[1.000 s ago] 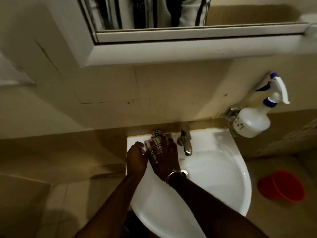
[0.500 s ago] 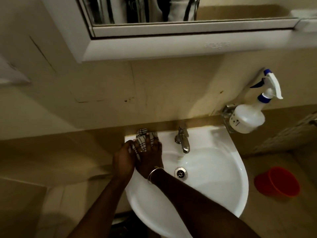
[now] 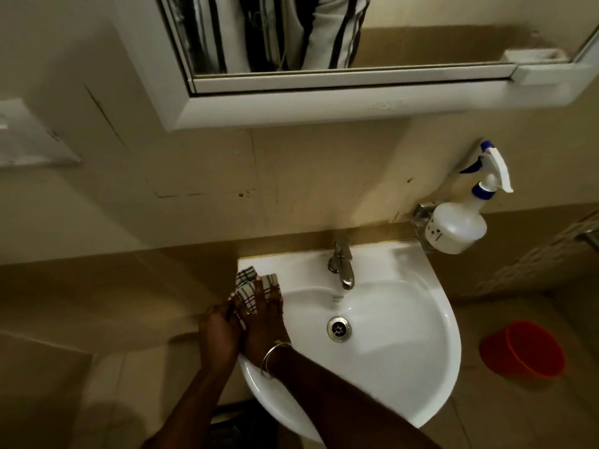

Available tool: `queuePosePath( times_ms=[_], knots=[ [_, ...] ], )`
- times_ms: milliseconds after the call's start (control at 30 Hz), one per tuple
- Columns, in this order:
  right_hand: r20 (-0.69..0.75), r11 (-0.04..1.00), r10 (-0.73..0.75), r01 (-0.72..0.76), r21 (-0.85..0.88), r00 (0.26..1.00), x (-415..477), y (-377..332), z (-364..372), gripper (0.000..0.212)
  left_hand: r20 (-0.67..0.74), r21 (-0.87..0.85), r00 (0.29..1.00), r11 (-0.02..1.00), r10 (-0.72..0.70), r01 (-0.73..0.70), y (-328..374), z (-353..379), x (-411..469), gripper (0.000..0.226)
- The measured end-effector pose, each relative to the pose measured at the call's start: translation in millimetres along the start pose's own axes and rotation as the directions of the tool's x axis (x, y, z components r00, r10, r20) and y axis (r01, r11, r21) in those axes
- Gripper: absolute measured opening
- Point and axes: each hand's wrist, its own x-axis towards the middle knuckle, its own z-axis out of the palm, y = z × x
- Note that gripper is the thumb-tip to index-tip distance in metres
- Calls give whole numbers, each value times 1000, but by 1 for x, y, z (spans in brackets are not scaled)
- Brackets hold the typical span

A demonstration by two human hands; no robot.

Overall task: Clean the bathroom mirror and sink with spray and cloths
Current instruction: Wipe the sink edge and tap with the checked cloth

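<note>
Checked cloth, white with dark lines, lies on the rear left corner of the sink rim, partly bunched, its far end toward the wall and its near end under the hands. Left hand sits at the sink's left edge, fingers curled; it appears to pinch the near-left edge of the cloth, though the contact is too dark to confirm. Right hand, just beside it and touching it, lies flat on top of the cloth with fingers spread, pressing it down onto the porcelain; a metal bangle sits at that wrist. Cloth's long axis runs roughly away from the body, along the rim toward the wall, so it lies directly under and ahead of both hands. Judgement: wiping of the rim is in hand; the right hand is placed to push the cloth along the back ledge toward the tap, which stands near, to the right. Drain is bare. Spray bottle rests in a wall holder well apart, far right. Mirror hangs above.
</note>
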Motion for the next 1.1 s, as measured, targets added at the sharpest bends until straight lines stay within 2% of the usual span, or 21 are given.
queuePosePath(
  times_ms=[133, 233, 367, 533, 667, 833, 1100],
  knots=[
    [-60, 996, 15, -10, 88, 998, -12, -2, 19, 55, 32, -112, 998, 992, -58, 61, -2, -6, -16, 31],
    [-4, 989, 56, -55, 137, 998, -26, -7, 21, 58, 49, -135, 993, 985, -103, 108, -8, -8, -28, 29],
    [62, 972, 89, -101, 215, 994, -50, -18, 12, 69, 41, -106, 995, 990, -90, 94, -6, -14, -49, 32],
    [127, 984, 62, -82, 161, 990, -74, -16, 14, 61, 74, -101, 984, 981, -159, 166, -11, -18, -79, 31],
    [149, 985, 28, -53, 164, 988, -96, -12, 11, 59, 82, -122, 988, 982, -131, 141, -12, -23, -104, 32],
    [137, 985, -32, 8, 172, 990, -121, 0, 9, 60, 117, -81, 984, 987, -130, 140, -15, -20, -129, 38],
    [192, 994, -53, 34, 100, 980, -147, 13, 5, 70, 115, -51, 983, 988, -142, 148, -3, -15, -163, 28]
  ],
)
